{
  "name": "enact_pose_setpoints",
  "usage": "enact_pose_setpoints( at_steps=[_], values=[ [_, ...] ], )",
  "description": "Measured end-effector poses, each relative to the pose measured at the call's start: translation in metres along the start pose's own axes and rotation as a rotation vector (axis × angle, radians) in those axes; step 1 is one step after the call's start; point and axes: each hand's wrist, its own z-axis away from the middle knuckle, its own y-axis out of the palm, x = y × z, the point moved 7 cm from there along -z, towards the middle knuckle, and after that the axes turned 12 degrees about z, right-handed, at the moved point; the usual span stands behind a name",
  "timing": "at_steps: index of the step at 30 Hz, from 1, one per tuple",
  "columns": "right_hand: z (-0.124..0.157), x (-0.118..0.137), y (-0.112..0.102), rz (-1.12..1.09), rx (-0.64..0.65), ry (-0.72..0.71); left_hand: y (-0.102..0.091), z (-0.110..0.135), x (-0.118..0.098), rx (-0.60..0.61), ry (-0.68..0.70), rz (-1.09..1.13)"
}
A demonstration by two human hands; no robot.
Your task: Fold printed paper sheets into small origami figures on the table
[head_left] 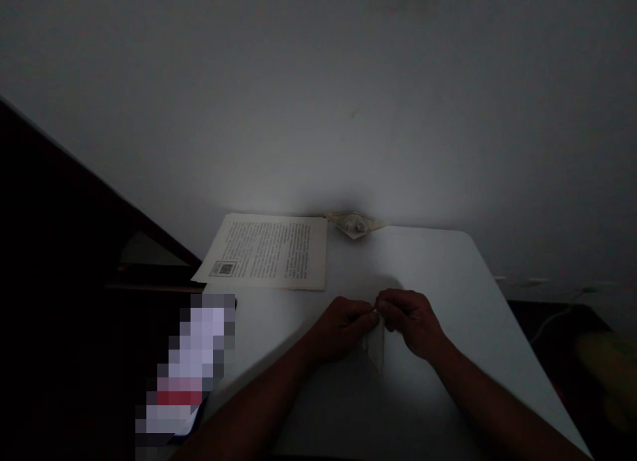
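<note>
Both my hands meet over the middle of a white table point(448, 275) in dim light. My left hand point(343, 327) and my right hand point(409, 320) pinch the top edge of a small folded piece of pale paper point(377, 347), which hangs down between them. The fingertips of the two hands touch at the paper's top. The fingers of both hands are curled closed on it.
A printed sheet of paper point(269, 250) lies at the table's far left. A small folded paper shape point(355, 224) rests at the far edge against the white wall. A dark piece of furniture point(74, 249) stands to the left. A cable point(550, 318) runs at right.
</note>
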Motion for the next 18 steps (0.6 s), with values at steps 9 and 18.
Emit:
enact_pose_setpoints(
  at_steps=[9, 18],
  values=[
    [-0.008, -0.015, -0.016, -0.409, -0.195, 0.049, 0.000, -0.004, 0.014, -0.038, -0.081, 0.464],
    [-0.005, -0.010, -0.014, -0.501, -0.161, -0.001, -0.006, -0.003, 0.010, -0.062, -0.084, 0.463]
  ],
)
